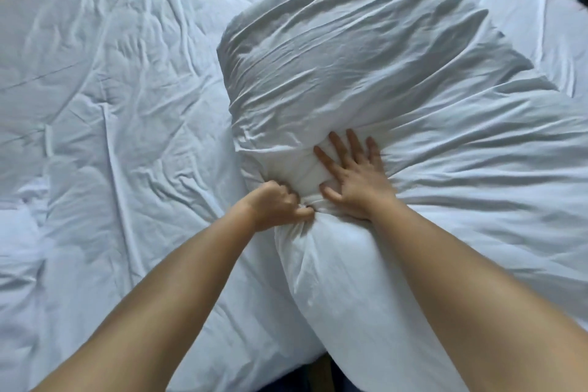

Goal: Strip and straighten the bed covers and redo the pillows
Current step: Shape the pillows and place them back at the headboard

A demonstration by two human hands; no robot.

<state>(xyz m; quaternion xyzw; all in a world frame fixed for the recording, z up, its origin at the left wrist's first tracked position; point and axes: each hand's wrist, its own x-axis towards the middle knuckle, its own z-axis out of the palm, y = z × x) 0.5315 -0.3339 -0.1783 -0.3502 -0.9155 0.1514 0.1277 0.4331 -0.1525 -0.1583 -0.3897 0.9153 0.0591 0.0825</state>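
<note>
in the head view, a white pillow (318, 169) lies at the centre of the frame on a bed (111, 105) covered in a wrinkled white quilt, its near end reaching toward the bottom edge. a white pillowcase (366, 57) is bunched over the far half of the pillow, running toward the upper right, its open edge gathered in folds across the middle. the left hand (280, 205), just below centre, has its fingers curled tight on a pinch of cloth at the pillow's left side. the right hand (356, 175), just beside it, lies flat on the pillow with its fingers spread apart and straight, tips at the pillowcase edge. both bare forearms come in from the lower corners. no brand, label or writing can be read anywhere on the linen. dark wood shows at the upper left corner.
</note>
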